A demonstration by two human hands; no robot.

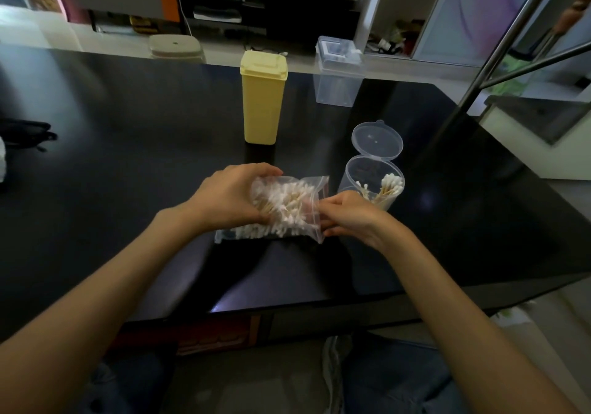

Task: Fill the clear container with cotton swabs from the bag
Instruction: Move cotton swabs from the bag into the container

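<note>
A clear zip bag packed with white-tipped cotton swabs lies on the black table in front of me. My left hand grips the bag's left side, fingers curled over its top. At the bag's open right end, my right hand pinches the plastic edge. Just behind my right hand stands the round clear container, its hinged lid flipped up. A small bunch of swabs leans inside it on the right.
A tall yellow box with a lid stands behind the bag. Further back right is a clear rectangular box. A metal frame slants across the right. Dark items lie at the table's left edge.
</note>
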